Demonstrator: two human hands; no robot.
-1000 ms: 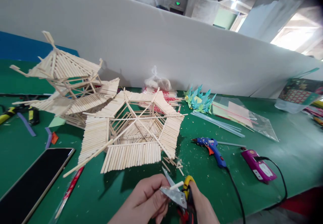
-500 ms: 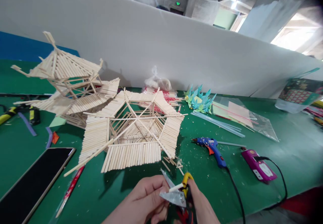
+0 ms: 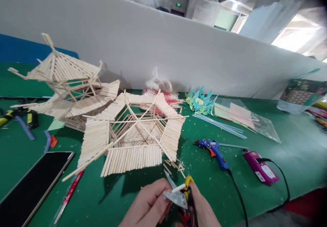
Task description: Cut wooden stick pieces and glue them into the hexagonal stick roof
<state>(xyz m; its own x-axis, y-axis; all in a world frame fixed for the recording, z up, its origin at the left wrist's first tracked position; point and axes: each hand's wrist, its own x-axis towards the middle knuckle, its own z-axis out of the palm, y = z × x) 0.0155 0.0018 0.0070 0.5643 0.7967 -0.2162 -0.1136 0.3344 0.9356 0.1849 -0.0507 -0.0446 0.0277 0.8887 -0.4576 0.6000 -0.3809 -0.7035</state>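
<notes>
My left hand (image 3: 150,201) is closed on a short pale wooden stick (image 3: 178,188), whose end sticks out between the blades of the scissors (image 3: 177,199). My right hand (image 3: 203,205) grips those scissors by yellow, black and red handles; the blades are spread around the stick. Just beyond my hands stands a model of wooden sticks (image 3: 133,160), a slatted ring roof with crossing beams over an open frame. Small cut stick pieces (image 3: 173,164) lie by its right front corner. Part of my left fingers is hidden behind the lower blade.
A finished-looking stick pavilion (image 3: 62,70) stands back left. Nearby lie a phone (image 3: 33,186), a red-wrapped stick (image 3: 70,189), a blue glue gun (image 3: 213,151) with a trailing cord, and a purple power box (image 3: 260,167). Behind are glue sticks (image 3: 219,125) and folded paper (image 3: 200,101).
My left hand has shifted slightly right, closer to the scissors. The scissors still surround the stick, and the view has moved a little.
</notes>
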